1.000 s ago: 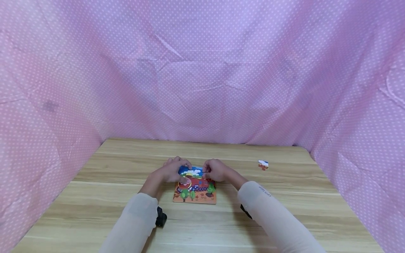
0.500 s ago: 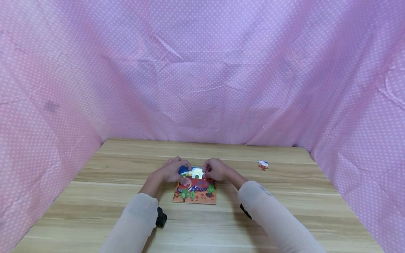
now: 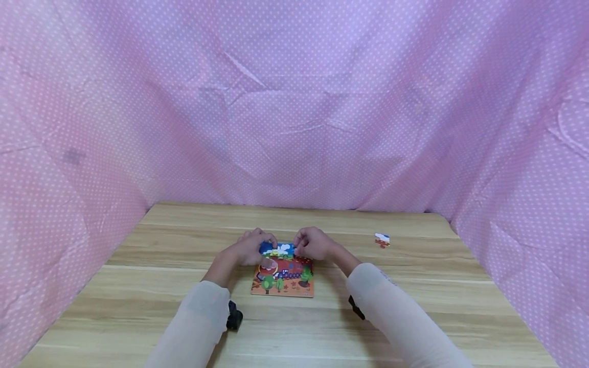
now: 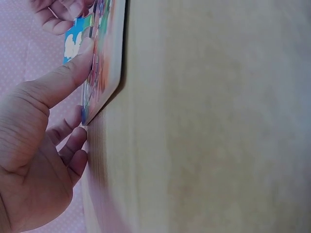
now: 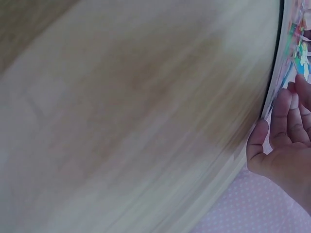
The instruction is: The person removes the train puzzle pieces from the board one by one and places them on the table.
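A tray jigsaw puzzle (image 3: 282, 286) with a red train, green trees and orange ground lies on the table in the head view. My left hand (image 3: 250, 248) grips its left side, the thumb on the picture and other fingers at the edge. A puzzle piece (image 3: 286, 250) with blue sky and white cloud is at the puzzle's far side; in the left wrist view it stands out beyond the board. My right hand (image 3: 315, 244) pinches this piece at its right edge. The right fingertips are partly hidden in the head view.
A loose puzzle piece (image 3: 382, 240), white, blue and red, lies to the right on the wooden table (image 3: 294, 332). Pink dotted cloth (image 3: 294, 128) hangs behind the table and along both sides. A black wrist device (image 3: 234, 316) sits at the left sleeve.
The held piece has tilted: bright glare covered it half a second ago, and its sky and cloud show again now. My right hand has shifted very slightly; the left stays in place.
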Demonstrator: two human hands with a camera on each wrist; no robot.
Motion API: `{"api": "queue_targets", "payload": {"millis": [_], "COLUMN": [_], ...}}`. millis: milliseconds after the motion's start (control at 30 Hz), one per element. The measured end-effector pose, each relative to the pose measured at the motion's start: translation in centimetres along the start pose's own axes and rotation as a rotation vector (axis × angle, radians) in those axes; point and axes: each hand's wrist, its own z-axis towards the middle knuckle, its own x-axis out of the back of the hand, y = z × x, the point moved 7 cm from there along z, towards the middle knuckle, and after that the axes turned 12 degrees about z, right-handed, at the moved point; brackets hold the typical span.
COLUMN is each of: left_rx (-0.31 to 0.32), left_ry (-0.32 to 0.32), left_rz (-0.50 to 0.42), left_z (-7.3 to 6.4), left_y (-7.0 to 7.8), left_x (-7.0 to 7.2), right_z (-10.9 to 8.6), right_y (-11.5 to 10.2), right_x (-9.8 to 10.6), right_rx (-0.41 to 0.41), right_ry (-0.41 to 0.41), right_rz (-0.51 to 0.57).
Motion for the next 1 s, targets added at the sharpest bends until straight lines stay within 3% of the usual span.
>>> {"api": "queue_targets", "payload": {"millis": [400, 567, 1000], "left_rx": [-0.015, -0.004, 0.006], "left_ry": [0.01, 0.002, 0.008], "left_rz": [-0.012, -0.015, -0.008], "left_z": [0.0, 0.0, 0.1], "left_y": [0.1, 0.1, 0.0], "left_x": [0.2, 0.2, 0.0], "right_z": [-0.1, -0.6, -1.9], "right_y": [0.4, 0.9, 2.6], "right_x": [1.7, 2.8, 7.1], "right_rx": [0.015, -0.018, -0.029], "right_ry": [0.064, 0.098, 0.145], "right_rz": [0.152, 0.248, 0.3]}}
